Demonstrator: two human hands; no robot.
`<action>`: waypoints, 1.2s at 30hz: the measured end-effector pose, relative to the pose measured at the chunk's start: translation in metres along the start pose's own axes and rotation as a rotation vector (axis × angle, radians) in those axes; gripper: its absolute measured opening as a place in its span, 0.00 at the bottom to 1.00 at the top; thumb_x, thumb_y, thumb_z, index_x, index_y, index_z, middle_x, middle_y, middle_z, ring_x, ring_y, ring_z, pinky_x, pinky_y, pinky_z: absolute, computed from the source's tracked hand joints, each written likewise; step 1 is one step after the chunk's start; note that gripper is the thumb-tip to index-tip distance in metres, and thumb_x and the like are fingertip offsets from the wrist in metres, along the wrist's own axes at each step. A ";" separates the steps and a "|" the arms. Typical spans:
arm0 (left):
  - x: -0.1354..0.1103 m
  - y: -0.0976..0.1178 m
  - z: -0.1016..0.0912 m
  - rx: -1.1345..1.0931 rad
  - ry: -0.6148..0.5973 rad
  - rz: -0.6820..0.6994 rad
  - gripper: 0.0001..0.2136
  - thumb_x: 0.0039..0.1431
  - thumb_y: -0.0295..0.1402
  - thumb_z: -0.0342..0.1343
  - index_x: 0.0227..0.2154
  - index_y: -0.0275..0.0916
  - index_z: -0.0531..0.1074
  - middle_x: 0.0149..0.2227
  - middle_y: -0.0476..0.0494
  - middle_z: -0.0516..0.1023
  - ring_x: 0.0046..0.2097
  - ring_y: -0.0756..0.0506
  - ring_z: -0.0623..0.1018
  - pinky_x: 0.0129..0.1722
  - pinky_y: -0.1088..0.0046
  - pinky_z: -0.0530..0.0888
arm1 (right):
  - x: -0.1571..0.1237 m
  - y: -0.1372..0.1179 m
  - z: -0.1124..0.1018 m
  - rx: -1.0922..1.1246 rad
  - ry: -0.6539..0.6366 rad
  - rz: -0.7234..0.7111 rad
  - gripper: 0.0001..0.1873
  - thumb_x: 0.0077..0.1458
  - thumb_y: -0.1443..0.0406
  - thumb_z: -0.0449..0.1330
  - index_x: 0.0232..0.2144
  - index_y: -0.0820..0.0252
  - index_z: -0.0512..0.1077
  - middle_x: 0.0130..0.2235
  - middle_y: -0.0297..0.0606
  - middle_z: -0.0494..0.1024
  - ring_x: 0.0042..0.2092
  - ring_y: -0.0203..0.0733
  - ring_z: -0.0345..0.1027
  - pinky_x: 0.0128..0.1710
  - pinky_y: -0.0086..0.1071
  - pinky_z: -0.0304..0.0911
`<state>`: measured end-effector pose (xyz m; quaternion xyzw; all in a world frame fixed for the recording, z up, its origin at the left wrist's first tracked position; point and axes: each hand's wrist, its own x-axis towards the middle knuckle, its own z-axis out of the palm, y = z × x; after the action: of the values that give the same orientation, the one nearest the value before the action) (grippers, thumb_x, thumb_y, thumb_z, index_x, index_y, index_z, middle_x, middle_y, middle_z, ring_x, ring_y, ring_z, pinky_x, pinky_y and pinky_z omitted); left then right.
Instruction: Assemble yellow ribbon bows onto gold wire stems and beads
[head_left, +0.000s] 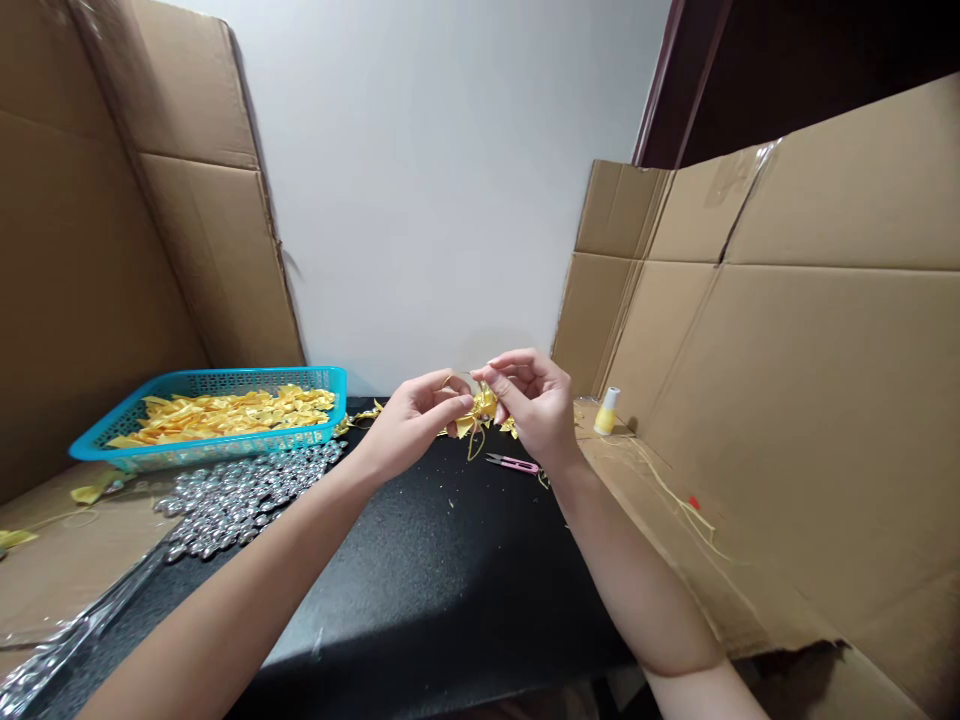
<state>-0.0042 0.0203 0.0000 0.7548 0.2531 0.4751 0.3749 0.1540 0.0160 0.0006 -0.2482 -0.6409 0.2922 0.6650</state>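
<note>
Above the far part of the black table [420,580], my left hand [412,415] and my right hand [536,400] meet, fingers pinched together on a small yellow ribbon piece [481,408]. A thin yellow strand hangs down from the ribbon piece. Just below my right hand lie small pink snips [511,462] on the table. More yellow ribbon scraps [367,412] sit behind my hands.
A blue plastic basket [225,445] full of yellow ribbon bows stands at the left. In front of it lies a pile of several silver pieces [240,495]. A yellow thread spool [606,412] stands at the right. Cardboard walls [810,400] enclose both sides.
</note>
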 end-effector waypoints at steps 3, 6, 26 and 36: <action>-0.001 0.001 0.000 0.022 -0.014 -0.006 0.11 0.58 0.40 0.55 0.29 0.37 0.68 0.24 0.51 0.70 0.27 0.52 0.68 0.28 0.77 0.69 | 0.000 0.000 0.001 0.015 -0.009 -0.009 0.12 0.49 0.56 0.65 0.29 0.56 0.69 0.28 0.31 0.79 0.18 0.27 0.62 0.17 0.26 0.63; -0.001 0.003 -0.001 0.055 -0.015 -0.032 0.11 0.58 0.41 0.55 0.30 0.37 0.69 0.25 0.50 0.72 0.28 0.51 0.70 0.29 0.76 0.69 | -0.001 0.001 0.002 0.008 -0.014 0.002 0.12 0.49 0.56 0.64 0.30 0.56 0.70 0.28 0.31 0.79 0.18 0.27 0.63 0.18 0.26 0.65; 0.003 0.002 -0.006 0.022 -0.089 -0.214 0.10 0.55 0.39 0.54 0.24 0.37 0.68 0.26 0.48 0.74 0.28 0.51 0.69 0.31 0.74 0.67 | 0.001 0.005 0.000 0.013 0.021 0.042 0.11 0.49 0.58 0.65 0.30 0.57 0.69 0.30 0.33 0.80 0.20 0.29 0.66 0.20 0.27 0.67; 0.002 0.000 -0.005 0.064 -0.075 -0.158 0.09 0.55 0.36 0.52 0.23 0.38 0.65 0.25 0.49 0.74 0.28 0.51 0.70 0.31 0.74 0.67 | 0.003 -0.006 -0.009 -0.027 0.054 0.045 0.11 0.50 0.57 0.64 0.32 0.57 0.69 0.32 0.34 0.80 0.23 0.31 0.70 0.25 0.29 0.72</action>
<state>-0.0079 0.0234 0.0028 0.7613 0.3126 0.4069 0.3963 0.1633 0.0146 0.0066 -0.2794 -0.6207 0.2916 0.6720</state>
